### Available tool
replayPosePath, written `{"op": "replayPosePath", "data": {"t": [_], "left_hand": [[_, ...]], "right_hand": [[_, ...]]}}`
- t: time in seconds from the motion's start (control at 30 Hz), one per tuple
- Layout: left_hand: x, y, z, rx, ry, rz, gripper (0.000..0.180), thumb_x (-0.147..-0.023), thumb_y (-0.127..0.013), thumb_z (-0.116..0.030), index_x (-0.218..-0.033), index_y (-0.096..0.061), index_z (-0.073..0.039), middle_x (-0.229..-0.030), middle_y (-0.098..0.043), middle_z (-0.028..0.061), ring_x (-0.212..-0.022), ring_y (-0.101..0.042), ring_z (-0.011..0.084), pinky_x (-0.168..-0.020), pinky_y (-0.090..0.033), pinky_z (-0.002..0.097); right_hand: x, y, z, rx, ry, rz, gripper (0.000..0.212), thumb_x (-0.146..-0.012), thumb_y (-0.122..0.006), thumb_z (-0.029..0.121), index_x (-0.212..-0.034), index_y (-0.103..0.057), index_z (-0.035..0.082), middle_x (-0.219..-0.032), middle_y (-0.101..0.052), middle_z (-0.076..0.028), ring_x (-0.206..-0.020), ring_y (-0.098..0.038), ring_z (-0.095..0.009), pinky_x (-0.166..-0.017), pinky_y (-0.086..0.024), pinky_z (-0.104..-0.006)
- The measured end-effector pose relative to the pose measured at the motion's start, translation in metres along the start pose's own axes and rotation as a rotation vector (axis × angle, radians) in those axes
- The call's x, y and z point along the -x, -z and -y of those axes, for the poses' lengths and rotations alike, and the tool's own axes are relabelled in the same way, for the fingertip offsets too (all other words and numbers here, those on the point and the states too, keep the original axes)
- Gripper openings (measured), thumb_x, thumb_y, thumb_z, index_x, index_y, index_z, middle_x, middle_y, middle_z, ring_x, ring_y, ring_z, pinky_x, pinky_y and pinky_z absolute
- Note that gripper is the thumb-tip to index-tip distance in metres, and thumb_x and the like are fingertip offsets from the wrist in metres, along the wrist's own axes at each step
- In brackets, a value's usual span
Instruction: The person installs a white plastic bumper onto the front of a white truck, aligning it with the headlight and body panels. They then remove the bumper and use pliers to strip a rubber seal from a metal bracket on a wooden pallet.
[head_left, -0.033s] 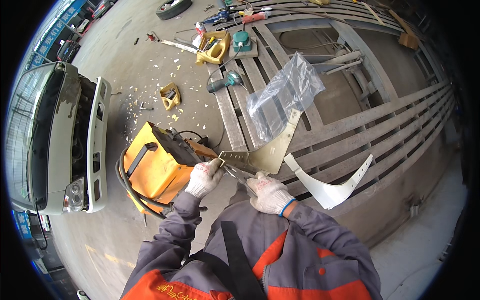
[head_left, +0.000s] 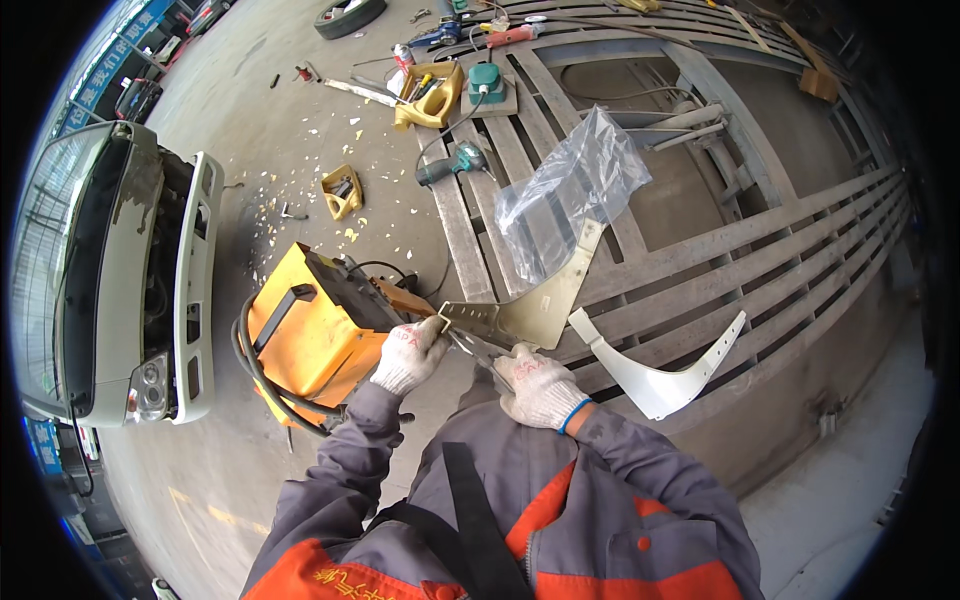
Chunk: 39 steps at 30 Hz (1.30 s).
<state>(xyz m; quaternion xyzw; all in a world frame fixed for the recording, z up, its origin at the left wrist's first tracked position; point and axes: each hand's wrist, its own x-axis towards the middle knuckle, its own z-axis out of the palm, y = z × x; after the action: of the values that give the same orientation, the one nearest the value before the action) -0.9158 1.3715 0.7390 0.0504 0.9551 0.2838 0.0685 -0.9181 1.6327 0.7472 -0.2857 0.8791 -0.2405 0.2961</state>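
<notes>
Two grips: left hand (head_left: 410, 355) pinches near end of bracket (head_left: 540, 312) (long axis running rightward, away); right hand (head_left: 540, 388) clasps metal tool (head_left: 476, 350).

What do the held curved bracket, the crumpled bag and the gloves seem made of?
The held bracket: probably sheet metal with a dull sheen, judging by its thin edges and holes. The bag: likely glossy plastic, being see-through and wrinkled. The gloves: perhaps knitted cotton, from their matte, textured surface.

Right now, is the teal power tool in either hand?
No: the teal power tool lies on the slatted platform, while the left hand holds a curved bracket and the right hand grips a metal tool.
</notes>
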Motion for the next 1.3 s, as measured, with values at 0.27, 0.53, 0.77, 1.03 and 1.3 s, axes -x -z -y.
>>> {"op": "replayPosePath", "data": {"t": [0.27,0.53,0.77,1.03,1.3], "left_hand": [[-0.005,-0.004,0.006,-0.053,0.023,-0.003,0.026,-0.094,-0.066,-0.019,-0.115,-0.066,-0.004,-0.086,-0.071,0.0219,-0.086,-0.071,0.0438,-0.072,-0.056,0.0501],[-0.004,-0.004,0.005,-0.062,0.031,-0.019,0.023,-0.096,-0.066,-0.025,-0.109,-0.064,-0.007,-0.085,-0.070,0.0203,-0.084,-0.070,0.0427,-0.070,-0.055,0.0519],[-0.004,-0.009,0.010,-0.058,-0.018,-0.070,0.023,-0.096,-0.065,-0.026,-0.108,-0.063,-0.006,-0.083,-0.069,0.0201,-0.082,-0.070,0.0424,-0.069,-0.055,0.0525],[0.000,-0.007,0.008,0.023,0.034,-0.018,0.026,-0.093,-0.066,-0.025,-0.109,-0.065,-0.004,-0.086,-0.070,0.0217,-0.086,-0.071,0.0423,-0.073,-0.054,0.0514],[-0.002,0.014,0.007,0.156,0.030,0.135,0.029,-0.094,-0.066,-0.024,-0.113,-0.065,-0.002,-0.089,-0.070,0.0229,-0.092,-0.070,0.0443,-0.077,-0.055,0.0510]], "right_hand": [[-0.003,0.004,-0.001,-0.044,-0.032,0.042,0.057,-0.088,-0.068,0.035,-0.140,-0.058,0.013,-0.134,-0.055,-0.025,-0.123,-0.061,-0.044,-0.102,-0.053,-0.0533],[-0.004,0.001,-0.001,-0.041,-0.025,0.030,0.049,-0.088,-0.068,0.034,-0.131,-0.058,0.013,-0.130,-0.055,-0.024,-0.121,-0.061,-0.045,-0.100,-0.054,-0.0544],[-0.001,-0.005,-0.002,-0.093,0.009,-0.041,0.050,-0.087,-0.068,0.033,-0.134,-0.059,0.016,-0.131,-0.055,-0.023,-0.119,-0.062,-0.046,-0.100,-0.054,-0.0548],[0.003,-0.001,0.004,-0.146,-0.032,0.003,0.045,-0.087,-0.068,0.033,-0.129,-0.062,0.018,-0.129,-0.057,-0.023,-0.115,-0.064,-0.046,-0.099,-0.053,-0.0544],[0.004,0.004,0.003,-0.030,0.008,0.008,0.041,-0.088,-0.069,0.032,-0.125,-0.061,0.015,-0.124,-0.058,-0.021,-0.112,-0.065,-0.045,-0.096,-0.054,-0.0545]]}}
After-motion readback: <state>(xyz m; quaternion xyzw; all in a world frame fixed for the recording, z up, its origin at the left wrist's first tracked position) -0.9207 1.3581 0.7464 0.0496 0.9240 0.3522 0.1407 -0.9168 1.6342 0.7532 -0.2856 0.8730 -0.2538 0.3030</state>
